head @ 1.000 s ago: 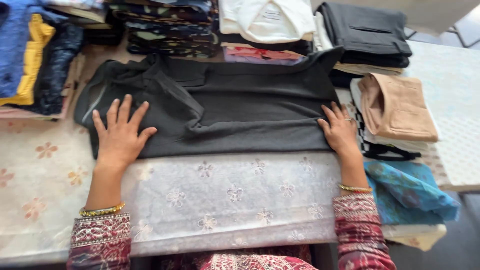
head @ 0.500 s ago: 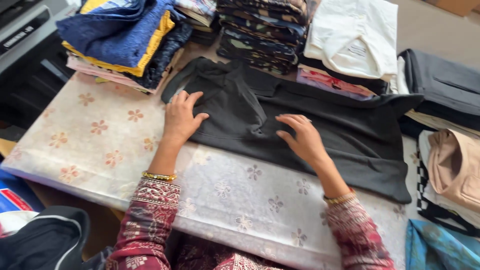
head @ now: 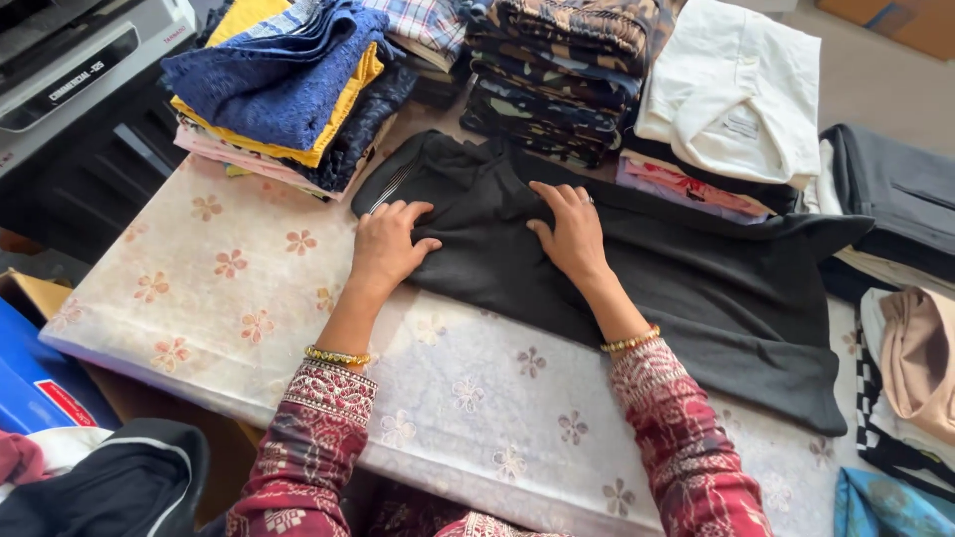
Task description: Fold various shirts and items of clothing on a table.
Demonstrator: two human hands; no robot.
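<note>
A black garment [head: 696, 288] lies spread across a table covered with a pale flowered cloth [head: 239, 288]. My left hand [head: 388, 244] rests flat on the garment's near left corner, fingers slightly curled over the edge. My right hand [head: 569, 231] presses palm down on the garment's upper left part, fingers spread. Both wrists carry bead bangles and dark red patterned sleeves. Neither hand grips anything.
Folded clothes line the far edge: a blue and yellow stack [head: 284, 85], a dark patterned stack [head: 557, 75], a white folded piece [head: 736, 89]. Dark grey clothes [head: 895, 199] and a beige item [head: 915, 348] sit at right. A grey machine [head: 70, 60] stands far left.
My right hand slid from the garment's right end to its left part beside my left hand. The view swung left, and the left end of the garment now looks bunched.
</note>
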